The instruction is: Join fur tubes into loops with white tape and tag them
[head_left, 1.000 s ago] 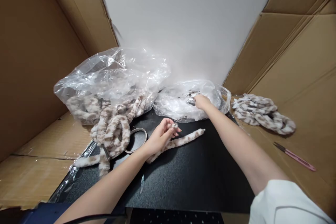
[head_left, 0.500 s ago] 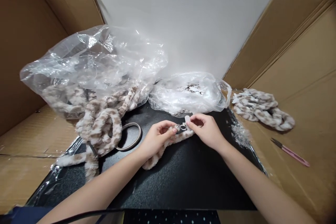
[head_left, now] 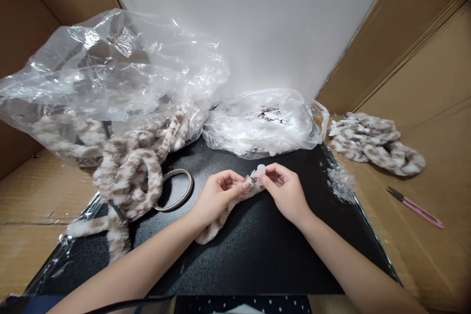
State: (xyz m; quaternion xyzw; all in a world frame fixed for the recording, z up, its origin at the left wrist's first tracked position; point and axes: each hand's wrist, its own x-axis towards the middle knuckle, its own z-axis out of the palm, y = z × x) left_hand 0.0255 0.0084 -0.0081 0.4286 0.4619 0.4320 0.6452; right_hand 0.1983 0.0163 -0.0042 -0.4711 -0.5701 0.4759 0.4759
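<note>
My left hand (head_left: 219,195) is closed on one end of a fuzzy white-and-brown plush strip (head_left: 212,230), which curls down below the fingers onto the black tabletop. Pinched in my right hand (head_left: 287,190) is a small white rounded plastic tab (head_left: 261,169). A small metal piece (head_left: 252,174) shows between the fingertips of both hands, at the strip's end. How the tab and metal piece join is too small to tell. Left of my left hand lies a thin greyish hoop (head_left: 190,187) beside a heap of similar plush strips (head_left: 127,176).
A large clear plastic bag (head_left: 110,59) with plush strips stands at left. Behind my hands lies a smaller bag (head_left: 235,132) of small white pieces. On cardboard at right are bundled plush strips (head_left: 382,142), pink-handled snips (head_left: 419,211) and clear plastic scraps (head_left: 340,181).
My right hand came back from the smaller bag to my left hand, bringing a white tab. The metal ring visible half a second ago is now mostly covered by the fingers and tab.
</note>
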